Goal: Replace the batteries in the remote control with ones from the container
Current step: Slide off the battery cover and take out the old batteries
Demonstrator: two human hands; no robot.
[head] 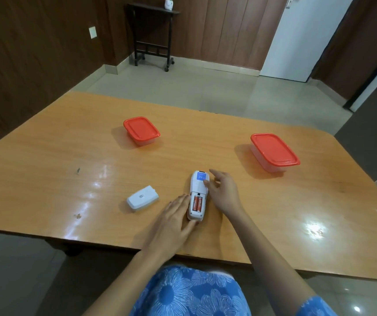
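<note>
From the head camera, the remote control [197, 194] lies face down near the front of the worktop [68, 144], its long axis running away from the person, the cover [143, 197] set off to its left. Two orange batteries [198, 203] sit in the open bay at the near end, parallel to that axis. The left hand [173, 218] lies flat and open against the remote's left edge, gripping nothing; the right hand [221, 192] rests loosely open on the far end, thumb on the casing. Both flank the bay; the left looks nearer the batteries. Two red-lidded containers [141, 130] [274, 151] stand closed, well beyond.
</note>
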